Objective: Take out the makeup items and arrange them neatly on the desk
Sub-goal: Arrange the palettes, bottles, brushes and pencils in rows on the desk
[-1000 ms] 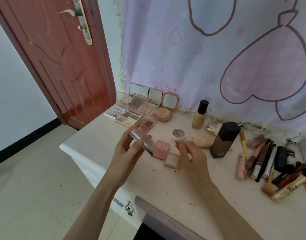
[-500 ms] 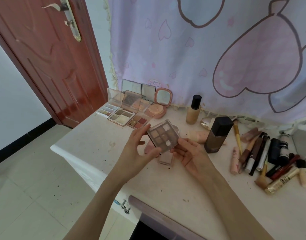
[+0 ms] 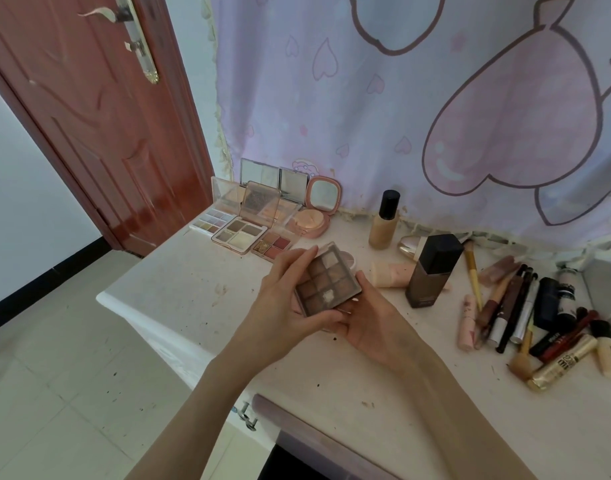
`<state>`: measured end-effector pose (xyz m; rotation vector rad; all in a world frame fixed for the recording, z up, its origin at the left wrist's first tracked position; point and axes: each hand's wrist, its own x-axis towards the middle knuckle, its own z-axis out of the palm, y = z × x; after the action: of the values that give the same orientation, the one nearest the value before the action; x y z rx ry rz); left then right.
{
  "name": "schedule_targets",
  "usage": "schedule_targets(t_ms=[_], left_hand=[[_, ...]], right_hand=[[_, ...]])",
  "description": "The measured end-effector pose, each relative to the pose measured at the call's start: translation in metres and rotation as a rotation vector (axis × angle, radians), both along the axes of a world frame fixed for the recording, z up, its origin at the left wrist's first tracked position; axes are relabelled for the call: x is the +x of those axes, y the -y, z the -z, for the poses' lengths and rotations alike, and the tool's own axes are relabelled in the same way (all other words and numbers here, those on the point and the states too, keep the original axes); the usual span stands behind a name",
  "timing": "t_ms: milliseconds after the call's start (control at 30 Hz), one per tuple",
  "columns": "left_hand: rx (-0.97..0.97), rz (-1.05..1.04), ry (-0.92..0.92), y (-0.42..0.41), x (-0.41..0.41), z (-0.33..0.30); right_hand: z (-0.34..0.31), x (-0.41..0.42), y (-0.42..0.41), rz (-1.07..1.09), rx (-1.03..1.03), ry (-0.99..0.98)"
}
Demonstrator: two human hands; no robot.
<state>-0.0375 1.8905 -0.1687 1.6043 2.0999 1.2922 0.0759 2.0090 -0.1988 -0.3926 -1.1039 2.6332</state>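
Both hands hold the palette (image 3: pixel 328 284) above the surface (image 3: pixel 179 285): left hand (image 3: pixel 280 310) pinching its near-left edges, right hand (image 3: pixel 370 323) cupping beneath. The open palettes (image 3: pixel 241 233) lie far-left, so the left hand is nearer.

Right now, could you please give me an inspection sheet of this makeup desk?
Surface: pale desk, speckled with dark bits.
Job's things: nine-pan eyeshadow palette held above the desk; open palettes and a round compact grouped at the back left.
Clutter: dark bottle upright; pencils and tubes heaped at the right.
Grippers: left hand and right hand both grip the palette.
Cables: nothing seen.
Surroundings: red door, pink curtain, tiled floor.
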Motion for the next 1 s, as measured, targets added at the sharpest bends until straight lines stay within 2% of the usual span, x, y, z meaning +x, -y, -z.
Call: schedule_targets(t_ms=[100, 233, 533, 733, 800, 867, 933, 1000], left_hand=[[0.015, 0.038, -0.021, -0.004, 0.009, 0.0], [-0.019, 0.058, -0.053, -0.008, 0.011, -0.003], [-0.221, 0.128, -0.183, -0.007, -0.003, -0.016], [-0.217, 0.209, -0.148, -0.003, -0.015, -0.032], [-0.196, 0.211, -0.064, -0.002, -0.018, -0.037], [-0.114, 0.2, 0.131, 0.001, -0.023, -0.043], [-0.006, 0.183, 0.338, 0.004, -0.03, -0.048], [0.055, 0.124, 0.439, 0.003, -0.041, -0.052]], right_hand=[[-0.004, 0.001, 0.001, -0.077, -0.081, -0.1], [-0.005, 0.005, -0.002, -0.076, -0.122, -0.156], [0.002, 0.001, -0.004, -0.059, -0.144, -0.141], [-0.002, 0.005, -0.005, -0.048, -0.216, -0.135], [-0.003, 0.005, -0.005, -0.069, -0.23, -0.135], [-0.005, 0.006, -0.005, -0.106, -0.222, -0.133], [-0.005, 0.007, -0.004, -0.179, -0.149, -0.105], [-0.004, 0.008, -0.001, -0.262, -0.083, -0.091]])
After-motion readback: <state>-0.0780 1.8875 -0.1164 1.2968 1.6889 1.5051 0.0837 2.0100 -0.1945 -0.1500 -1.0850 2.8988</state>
